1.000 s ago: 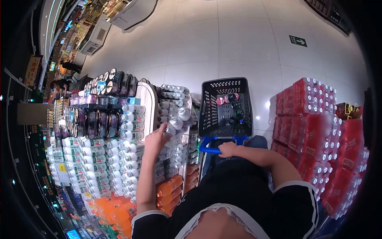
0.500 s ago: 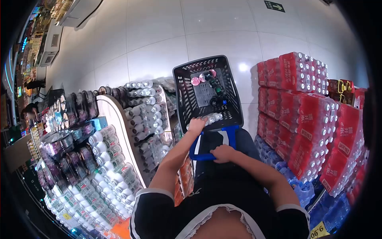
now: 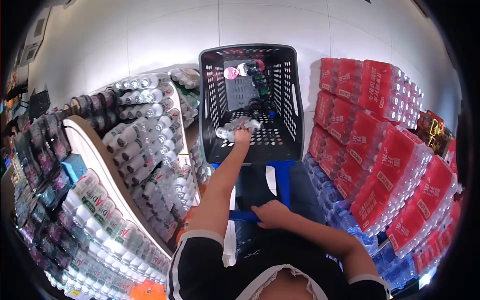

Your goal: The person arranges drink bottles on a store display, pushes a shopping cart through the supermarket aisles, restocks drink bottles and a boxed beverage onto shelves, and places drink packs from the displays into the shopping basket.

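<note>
My left hand (image 3: 243,135) reaches down into the dark grey basket of a shopping cart (image 3: 265,154). Its fingers are closed on a clear-wrapped pack of white-capped bottles (image 3: 226,133), low in the near part of the basket. My right hand (image 3: 272,214) is wrapped round the blue cart handle (image 3: 242,216). Farther inside the basket lie pink-ended round containers (image 3: 230,73), green bottles (image 3: 260,85) and dark bottles (image 3: 256,106). A small blue cap (image 3: 272,114) shows beside the dark bottles.
Stacked bottle packs (image 3: 115,215) fill a display on my left, with a curved pale divider (image 3: 110,175) among them. Red-wrapped bottle packs (image 3: 370,170) rise on the right, above blue-tinted bottles (image 3: 345,215). Pale floor tiles (image 3: 270,22) stretch ahead of the cart.
My left hand has moved forward and down, deeper into the basket with the bottle pack. The cart appears larger and farther left in view. My right hand stays on the handle.
</note>
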The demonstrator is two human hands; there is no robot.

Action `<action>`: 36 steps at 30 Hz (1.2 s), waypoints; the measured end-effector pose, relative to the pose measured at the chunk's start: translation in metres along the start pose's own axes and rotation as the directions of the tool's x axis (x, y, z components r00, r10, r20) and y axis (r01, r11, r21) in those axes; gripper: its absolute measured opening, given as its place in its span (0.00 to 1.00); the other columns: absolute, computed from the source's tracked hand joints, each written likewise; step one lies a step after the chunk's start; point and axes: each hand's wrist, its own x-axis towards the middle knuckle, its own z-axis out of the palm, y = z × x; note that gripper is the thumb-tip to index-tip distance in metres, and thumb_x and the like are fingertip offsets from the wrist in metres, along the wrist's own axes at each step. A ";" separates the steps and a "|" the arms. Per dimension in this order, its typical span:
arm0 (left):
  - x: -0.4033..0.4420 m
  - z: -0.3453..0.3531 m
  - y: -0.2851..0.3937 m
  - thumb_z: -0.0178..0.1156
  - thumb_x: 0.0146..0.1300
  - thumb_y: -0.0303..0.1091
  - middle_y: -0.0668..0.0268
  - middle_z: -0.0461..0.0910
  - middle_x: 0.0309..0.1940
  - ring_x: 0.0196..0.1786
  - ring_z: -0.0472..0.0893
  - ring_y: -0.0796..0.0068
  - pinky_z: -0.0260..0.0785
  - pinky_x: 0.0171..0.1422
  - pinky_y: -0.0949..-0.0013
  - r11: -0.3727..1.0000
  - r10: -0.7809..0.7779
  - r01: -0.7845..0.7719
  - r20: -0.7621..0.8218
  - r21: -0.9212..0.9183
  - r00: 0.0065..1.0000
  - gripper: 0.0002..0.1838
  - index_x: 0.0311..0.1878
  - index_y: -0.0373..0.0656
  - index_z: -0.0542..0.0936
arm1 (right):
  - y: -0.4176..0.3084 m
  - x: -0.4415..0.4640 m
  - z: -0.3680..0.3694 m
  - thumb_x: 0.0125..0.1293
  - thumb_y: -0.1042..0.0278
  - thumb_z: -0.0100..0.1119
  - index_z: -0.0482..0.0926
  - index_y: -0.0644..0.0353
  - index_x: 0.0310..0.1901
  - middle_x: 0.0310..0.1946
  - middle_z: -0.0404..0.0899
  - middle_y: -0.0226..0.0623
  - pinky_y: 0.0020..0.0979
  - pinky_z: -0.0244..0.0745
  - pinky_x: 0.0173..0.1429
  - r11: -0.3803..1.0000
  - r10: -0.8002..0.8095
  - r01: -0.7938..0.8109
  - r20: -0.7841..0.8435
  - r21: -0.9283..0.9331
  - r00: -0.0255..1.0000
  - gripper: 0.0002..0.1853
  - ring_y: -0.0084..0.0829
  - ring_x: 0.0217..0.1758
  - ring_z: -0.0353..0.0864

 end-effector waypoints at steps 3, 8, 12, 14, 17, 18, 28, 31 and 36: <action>0.005 0.025 0.002 0.50 0.59 0.35 0.59 0.75 0.41 0.39 0.79 0.67 0.65 0.39 0.57 1.000 -0.020 0.020 -0.016 0.022 1.000 0.11 0.45 0.49 0.74 | 0.000 0.003 0.009 0.52 0.60 0.59 0.71 0.62 0.41 0.25 0.79 0.45 0.40 0.75 0.35 0.996 -0.043 0.044 -0.019 0.072 0.999 0.18 0.43 0.28 0.81; -0.018 0.027 -0.021 0.45 0.62 0.34 0.59 0.60 0.62 0.60 0.69 0.61 0.63 0.57 0.53 0.994 0.012 -0.010 0.015 -0.110 1.000 0.22 0.61 0.51 0.65 | -0.004 0.010 0.017 0.51 0.63 0.58 0.70 0.62 0.42 0.26 0.78 0.43 0.40 0.74 0.38 0.984 -0.072 0.078 -0.040 0.162 0.997 0.18 0.43 0.29 0.80; -0.021 0.019 -0.028 0.46 0.64 0.40 0.62 0.64 0.62 0.61 0.69 0.64 0.59 0.61 0.53 0.965 -0.011 0.121 0.428 -0.231 0.904 0.21 0.61 0.51 0.67 | -0.008 0.011 0.028 0.50 0.65 0.58 0.70 0.63 0.42 0.27 0.78 0.42 0.40 0.74 0.38 0.980 -0.059 0.070 -0.061 0.187 0.996 0.18 0.43 0.28 0.80; -0.030 0.022 -0.029 0.44 0.65 0.38 0.63 0.68 0.59 0.61 0.69 0.64 0.58 0.63 0.54 0.959 -0.022 0.123 0.365 -0.255 0.931 0.20 0.61 0.51 0.67 | -0.008 0.012 0.033 0.50 0.65 0.57 0.70 0.62 0.42 0.27 0.79 0.42 0.40 0.74 0.38 0.980 -0.058 0.071 -0.072 0.185 0.996 0.18 0.42 0.29 0.80; -0.044 0.021 -0.028 0.44 0.63 0.37 0.62 0.70 0.57 0.59 0.70 0.63 0.59 0.62 0.52 0.938 -0.036 0.106 0.211 -0.329 0.977 0.18 0.56 0.52 0.72 | -0.009 0.013 0.035 0.51 0.64 0.57 0.70 0.62 0.42 0.27 0.79 0.43 0.40 0.74 0.38 0.983 -0.050 0.062 -0.072 0.175 0.996 0.18 0.42 0.29 0.80; -0.050 0.019 -0.027 0.44 0.63 0.37 0.62 0.70 0.57 0.59 0.70 0.63 0.59 0.62 0.52 0.938 -0.046 0.111 0.202 -0.327 0.978 0.18 0.56 0.52 0.72 | -0.010 0.013 0.035 0.51 0.64 0.57 0.70 0.62 0.43 0.27 0.79 0.43 0.40 0.74 0.38 0.984 -0.044 0.054 -0.063 0.168 0.997 0.18 0.42 0.29 0.80; -0.167 -0.080 -0.018 0.48 0.61 0.38 0.53 0.76 0.47 0.50 0.75 0.53 0.68 0.53 0.54 0.569 0.228 -0.155 -0.025 -0.808 0.973 0.17 0.53 0.46 0.74 | -0.005 0.014 0.017 0.51 0.58 0.58 0.72 0.60 0.46 0.28 0.79 0.47 0.45 0.75 0.37 0.998 -0.054 0.059 -0.160 0.024 0.986 0.22 0.47 0.32 0.80; -0.195 -0.120 -0.022 0.47 0.63 0.38 0.52 0.76 0.48 0.51 0.75 0.54 0.68 0.54 0.57 0.605 0.225 -0.176 -0.045 -0.776 0.973 0.17 0.53 0.45 0.74 | -0.005 0.021 -0.001 0.51 0.56 0.57 0.73 0.58 0.46 0.30 0.79 0.49 0.45 0.76 0.40 0.997 -0.069 0.062 -0.186 -0.044 0.980 0.22 0.47 0.34 0.81; -0.234 -0.204 -0.031 0.45 0.65 0.42 0.57 0.80 0.38 0.44 0.78 0.56 0.68 0.50 0.57 0.772 0.051 -0.121 -0.128 -0.625 0.990 0.15 0.49 0.49 0.76 | 0.012 0.042 -0.038 0.51 0.54 0.56 0.77 0.57 0.42 0.37 0.79 0.51 0.46 0.74 0.47 0.992 -0.106 0.093 -0.183 -0.081 0.977 0.19 0.47 0.41 0.80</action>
